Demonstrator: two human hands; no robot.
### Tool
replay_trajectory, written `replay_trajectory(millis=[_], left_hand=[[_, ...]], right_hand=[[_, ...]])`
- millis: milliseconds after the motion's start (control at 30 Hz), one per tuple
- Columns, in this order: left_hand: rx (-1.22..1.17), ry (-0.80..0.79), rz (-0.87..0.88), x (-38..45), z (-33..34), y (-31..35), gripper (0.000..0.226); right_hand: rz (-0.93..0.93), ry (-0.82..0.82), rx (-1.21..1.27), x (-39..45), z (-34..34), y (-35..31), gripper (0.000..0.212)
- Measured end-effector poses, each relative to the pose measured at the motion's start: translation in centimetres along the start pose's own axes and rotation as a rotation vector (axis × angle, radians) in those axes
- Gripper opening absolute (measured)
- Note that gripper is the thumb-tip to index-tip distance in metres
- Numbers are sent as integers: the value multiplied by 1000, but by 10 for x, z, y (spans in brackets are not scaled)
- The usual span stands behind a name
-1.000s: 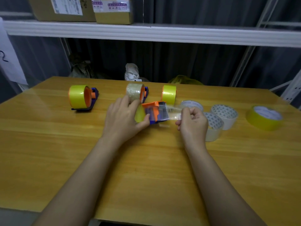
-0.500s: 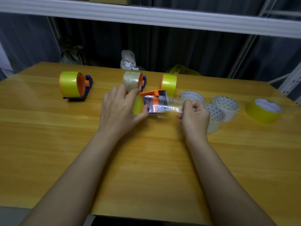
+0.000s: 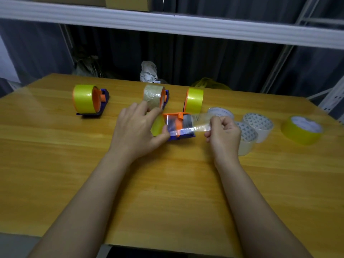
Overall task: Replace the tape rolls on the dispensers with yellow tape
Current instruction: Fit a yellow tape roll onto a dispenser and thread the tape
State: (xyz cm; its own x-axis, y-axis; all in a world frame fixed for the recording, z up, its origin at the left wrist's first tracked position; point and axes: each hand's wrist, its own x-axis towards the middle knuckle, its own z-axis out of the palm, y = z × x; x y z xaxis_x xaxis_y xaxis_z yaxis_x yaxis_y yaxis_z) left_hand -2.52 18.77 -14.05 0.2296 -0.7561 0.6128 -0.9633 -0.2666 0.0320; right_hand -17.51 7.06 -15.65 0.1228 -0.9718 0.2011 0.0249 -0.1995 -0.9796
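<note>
Head view: left hand (image 3: 136,131) curls around the glossy yellow roll (image 3: 157,125) on the orange-and-blue plastic dispenser (image 3: 179,125) at mid-table (image 3: 55,155). Right hand (image 3: 223,133) pinches the clear film strip (image 3: 197,121), drawn farther from the dispenser than a second ago. White rolls (image 3: 257,125) lie just right.

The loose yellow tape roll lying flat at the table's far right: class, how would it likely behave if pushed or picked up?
The yellow tape roll lies on its flat side, so a push would probably slide it, not roll it. Its hollow core suggests it is light. Stood on edge, it would likely roll.
</note>
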Motion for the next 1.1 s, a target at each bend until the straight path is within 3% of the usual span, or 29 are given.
replay_trajectory(millis=[600,833,933,1100], left_hand=[[116,-545,41,31,-28,3,56],[18,-402,309,33,-27,12,32],[-97,-374,306,31,-26,8,22],[-192,-472,221,29,-26,4,14]], right_hand=[[288,-245,-206,6,-5,4,26],[314,-276,-229,6,-5,7,21],[313,-283,-225,6,-5,8,21],[320,-311,-205,6,-5,10,23]])
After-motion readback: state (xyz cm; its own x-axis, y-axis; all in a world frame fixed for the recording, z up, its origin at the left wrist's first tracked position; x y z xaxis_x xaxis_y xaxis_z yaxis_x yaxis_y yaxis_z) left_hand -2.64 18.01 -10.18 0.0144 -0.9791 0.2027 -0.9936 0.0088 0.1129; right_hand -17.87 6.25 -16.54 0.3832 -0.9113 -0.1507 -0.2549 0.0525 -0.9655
